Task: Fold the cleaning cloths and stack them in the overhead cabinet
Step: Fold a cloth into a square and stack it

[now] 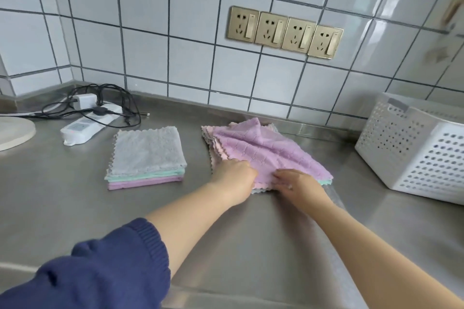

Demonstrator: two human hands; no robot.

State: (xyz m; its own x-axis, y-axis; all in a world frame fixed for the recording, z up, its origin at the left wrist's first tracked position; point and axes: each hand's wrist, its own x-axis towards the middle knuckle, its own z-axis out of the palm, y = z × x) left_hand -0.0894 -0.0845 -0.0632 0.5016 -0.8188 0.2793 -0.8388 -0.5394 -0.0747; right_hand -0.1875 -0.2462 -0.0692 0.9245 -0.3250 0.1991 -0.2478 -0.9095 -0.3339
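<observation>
Flanking cloths: power strip [86, 125], basket [416, 148]

You work on a brushed, dully reflective steel bench [226, 246]; the purple cloth [266, 148] and the folded stack [148, 150] look soft, fluffy microfibre, the wall tiles [150, 7] glossy, the perforated basket [414, 153] smooth white plastic, the sockets [285, 31] satin gold

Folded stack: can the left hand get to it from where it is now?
Probably yes. The folded stack lies just left of the left hand, with bare counter between; but that hand now grips the purple cloth.
</observation>
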